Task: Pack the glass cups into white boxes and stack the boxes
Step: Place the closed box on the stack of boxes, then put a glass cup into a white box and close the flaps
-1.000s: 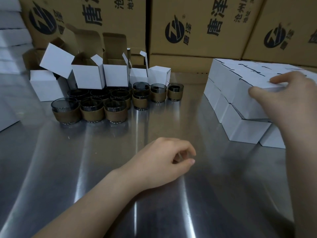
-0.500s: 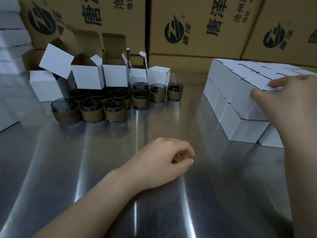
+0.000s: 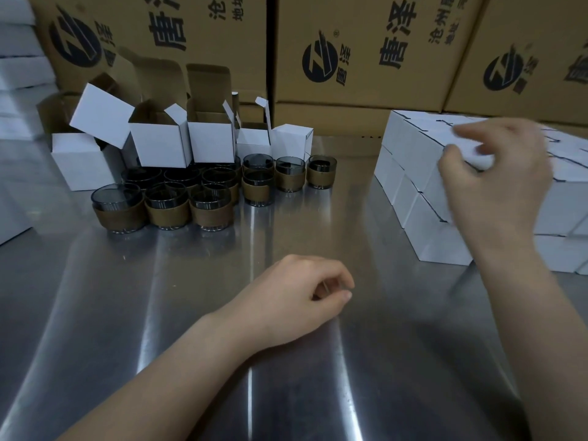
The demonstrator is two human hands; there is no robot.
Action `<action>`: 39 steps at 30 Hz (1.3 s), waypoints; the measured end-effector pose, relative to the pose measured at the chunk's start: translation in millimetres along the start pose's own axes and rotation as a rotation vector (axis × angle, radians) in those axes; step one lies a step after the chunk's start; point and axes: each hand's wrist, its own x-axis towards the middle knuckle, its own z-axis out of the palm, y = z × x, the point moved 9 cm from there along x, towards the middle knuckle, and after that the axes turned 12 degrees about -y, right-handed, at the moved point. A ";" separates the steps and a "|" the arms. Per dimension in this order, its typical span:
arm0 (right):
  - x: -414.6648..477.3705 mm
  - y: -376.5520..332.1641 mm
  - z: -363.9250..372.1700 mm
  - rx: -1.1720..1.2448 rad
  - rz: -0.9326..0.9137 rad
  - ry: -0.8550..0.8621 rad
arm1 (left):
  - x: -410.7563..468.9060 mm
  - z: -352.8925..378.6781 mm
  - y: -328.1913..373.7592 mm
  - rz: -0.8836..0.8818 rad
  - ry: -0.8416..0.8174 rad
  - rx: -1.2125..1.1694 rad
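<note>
Right hand [image 3: 496,186], 2 o'clock: blurred fingers [image 3: 471,133] curled over stack [image 3: 413,160]; grip unclear. Left hand [image 3: 302,291] loosely curled, empty, on counter [image 3: 191,313]. Best: press box edges flush.

Glass cups [image 3: 206,208] clustered, white boxes [image 3: 412,146] stacked, seemingly closed

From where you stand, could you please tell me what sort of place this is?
Probably a packing station: printed shipping cartons behind a steel table, glass cups beside open white boxes.
</note>
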 end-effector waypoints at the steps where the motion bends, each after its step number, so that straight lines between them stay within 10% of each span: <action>1: -4.6 -13.1 9.0 0.050 -0.067 -0.036 | -0.1 -1.4 -0.9 -0.002 0.011 -0.003; 12: -78.1 -76.4 126.7 0.138 -0.338 -0.665 | -9.5 -40.1 -43.4 -0.193 0.318 -0.002; 27: -84.9 -45.2 202.5 0.255 0.038 -1.095 | -18.6 -55.9 -83.3 -0.362 0.457 -0.073; 39: -90.3 -53.8 201.9 -0.007 -0.042 -0.906 | -21.8 -60.0 -84.4 -0.348 0.493 -0.081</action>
